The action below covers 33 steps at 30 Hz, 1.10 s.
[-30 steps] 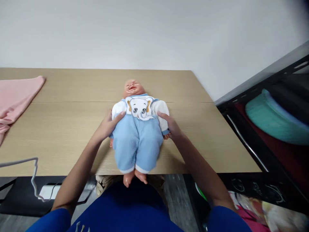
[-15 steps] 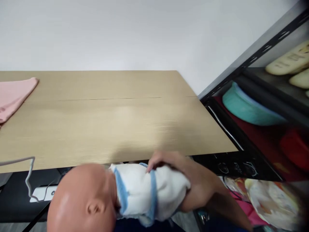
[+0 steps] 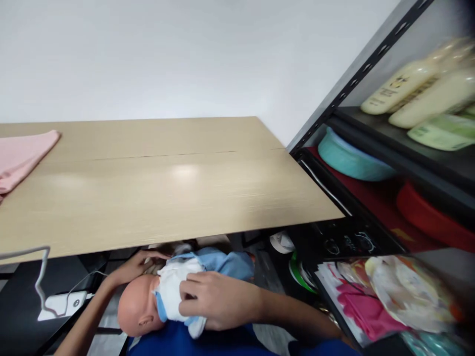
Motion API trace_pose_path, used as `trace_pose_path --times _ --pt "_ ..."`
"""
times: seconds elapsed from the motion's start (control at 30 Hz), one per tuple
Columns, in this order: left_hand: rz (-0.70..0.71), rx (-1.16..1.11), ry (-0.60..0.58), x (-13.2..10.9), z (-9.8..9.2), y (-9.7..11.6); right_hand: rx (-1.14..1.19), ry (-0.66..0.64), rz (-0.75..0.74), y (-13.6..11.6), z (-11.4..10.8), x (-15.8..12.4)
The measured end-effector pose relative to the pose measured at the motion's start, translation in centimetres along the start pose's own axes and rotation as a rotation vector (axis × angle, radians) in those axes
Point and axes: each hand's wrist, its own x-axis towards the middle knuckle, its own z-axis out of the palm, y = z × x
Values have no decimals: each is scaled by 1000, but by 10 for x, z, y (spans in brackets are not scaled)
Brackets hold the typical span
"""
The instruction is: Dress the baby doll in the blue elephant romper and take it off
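Had a doll [image 3: 172, 289] bottom-center with a hidden face, under a half-curled right hand [image 3: 218, 299]; couldn't tell any grip there or in the half-extended left hand [image 3: 138, 267], tbh.

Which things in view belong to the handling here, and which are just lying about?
In hand:
clothed doll
right hand, on its white top
left hand, near its head

Lying about:
pink cloth on the table
teal basin
pale yellow bottles
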Motion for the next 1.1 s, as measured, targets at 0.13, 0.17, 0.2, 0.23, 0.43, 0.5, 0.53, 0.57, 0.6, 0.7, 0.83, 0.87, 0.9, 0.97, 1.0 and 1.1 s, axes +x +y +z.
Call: trace_pose_path --times 0.13,0.17,0.2,0.23,0.43,0.5,0.53,0.57,0.6,0.7,0.83,0.87,0.9,0.97,1.0,1.1 --pt "28 -31 -251 -2 4 11 -66 42 -69 -2 10 5" --pt "90 -26 -300 0 15 18 -77 54 -73 -2 13 5" --pt "143 1 -338 3 28 24 -88 68 -70 -3 15 4" --pt "178 38 -357 7 41 30 -100 85 -54 -4 17 3" --pt "228 55 -291 24 68 24 -254 238 81 -20 33 -22" --pt "199 -8 -221 23 58 13 -242 264 65 -26 46 -37" --pt "173 -46 -185 21 54 7 -216 265 71 -28 55 -46" --pt "149 -86 -160 20 50 2 -178 259 96 -28 65 -55" --pt "133 -123 -153 18 48 -2 -120 244 137 -28 75 -65" --pt "179 -232 -176 11 46 -10 118 196 345 -21 104 -93" --pt "338 -326 -273 5 48 -10 308 312 576 0 110 -105" --pt "363 -321 -311 5 47 -8 356 385 592 8 105 -101" --pt "374 -306 -353 6 45 -6 423 467 593 16 98 -95" --pt "344 -290 -440 7 40 1 601 580 571 37 83 -76" --pt "301 -304 -475 7 37 4 698 572 537 50 77 -64" --pt "136 -338 -470 9 31 11 894 336 521 92 71 -24"
